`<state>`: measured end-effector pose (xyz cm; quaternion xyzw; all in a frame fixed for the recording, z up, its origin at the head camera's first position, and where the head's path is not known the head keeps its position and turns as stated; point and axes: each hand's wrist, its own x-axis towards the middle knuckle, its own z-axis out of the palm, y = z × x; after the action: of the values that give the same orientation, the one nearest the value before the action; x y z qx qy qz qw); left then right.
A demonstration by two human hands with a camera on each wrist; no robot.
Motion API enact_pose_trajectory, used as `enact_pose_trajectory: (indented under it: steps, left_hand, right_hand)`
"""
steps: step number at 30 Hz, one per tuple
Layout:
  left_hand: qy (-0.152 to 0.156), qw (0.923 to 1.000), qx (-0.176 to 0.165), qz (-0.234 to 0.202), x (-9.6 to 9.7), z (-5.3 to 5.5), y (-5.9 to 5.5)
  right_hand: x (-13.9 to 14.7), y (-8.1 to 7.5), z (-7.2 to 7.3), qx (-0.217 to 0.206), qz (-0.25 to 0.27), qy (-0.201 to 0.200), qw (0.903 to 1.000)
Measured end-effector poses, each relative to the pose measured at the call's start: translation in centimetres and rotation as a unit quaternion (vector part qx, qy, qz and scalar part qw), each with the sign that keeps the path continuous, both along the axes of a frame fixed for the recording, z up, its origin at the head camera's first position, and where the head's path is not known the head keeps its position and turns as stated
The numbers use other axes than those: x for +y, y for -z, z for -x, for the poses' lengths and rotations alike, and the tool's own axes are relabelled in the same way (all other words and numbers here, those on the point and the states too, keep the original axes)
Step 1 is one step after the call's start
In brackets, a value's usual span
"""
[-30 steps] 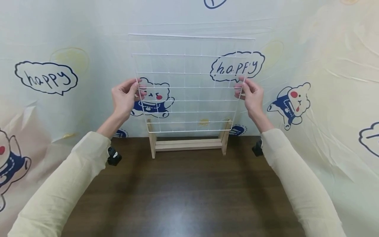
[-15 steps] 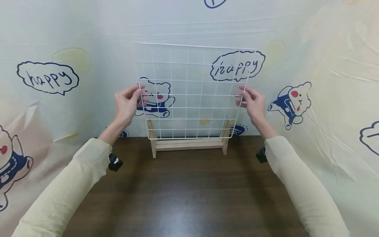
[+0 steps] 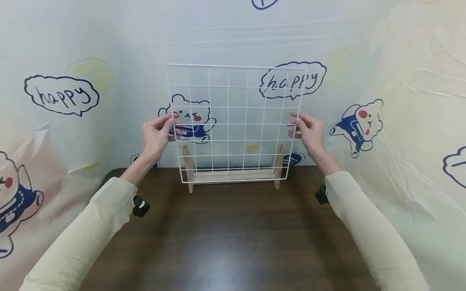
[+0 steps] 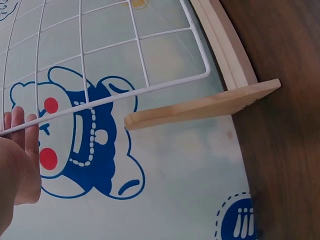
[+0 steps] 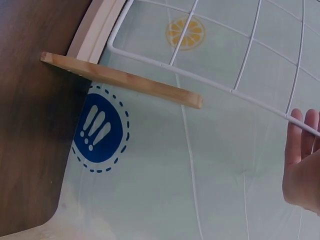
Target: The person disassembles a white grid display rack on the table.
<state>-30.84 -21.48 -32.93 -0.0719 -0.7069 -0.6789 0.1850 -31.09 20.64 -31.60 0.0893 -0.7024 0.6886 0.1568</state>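
Holding white wire grid [image 3: 228,124] roughly upright: my left hand [image 3: 155,135] pinches left side, right hand [image 3: 312,132] right side. Low edge lies below both, left-right like wood stand [image 3: 236,175] close by; can't tell if touching.

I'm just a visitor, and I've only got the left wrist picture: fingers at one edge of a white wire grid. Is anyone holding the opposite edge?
Observer: Yes. The right hand pinches the opposite edge of the grid.
Visitor: I can see one wooden upright here. Is it the only one?
Observer: No, the right wrist view shows a second upright, at the other end of the wooden bar.
Visitor: And does the grid stretch from one to the other?
Observer: As the head view shows it, yes: its bottom edge crosses in front of both and runs slightly past each.
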Motion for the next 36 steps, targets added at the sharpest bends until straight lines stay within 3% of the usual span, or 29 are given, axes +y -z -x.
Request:
enact_pose_trajectory:
  steps: [7,22,30,36]
  left_hand:
    - [-0.009,0.9995,-0.022,0.022,0.1,-0.8,1.1]
    - [-0.001,0.9971,-0.048,0.059,0.0,-2.8,3.7]
    - [0.018,0.9958,-0.068,0.060,-0.4,-3.1,5.2]
    - [0.029,0.9937,-0.080,0.072,0.1,-4.2,5.0]
  right_hand:
    - [0.3,1.1,-0.4,-0.019,-0.010,0.010,0.9997]
    - [1.2,5.3,-0.7,-0.030,-0.053,0.014,0.9980]
    - [1.3,5.9,-1.2,-0.061,-0.035,-0.014,0.9974]
    - [1.2,5.3,-2.6,-0.089,-0.046,-0.038,0.9942]
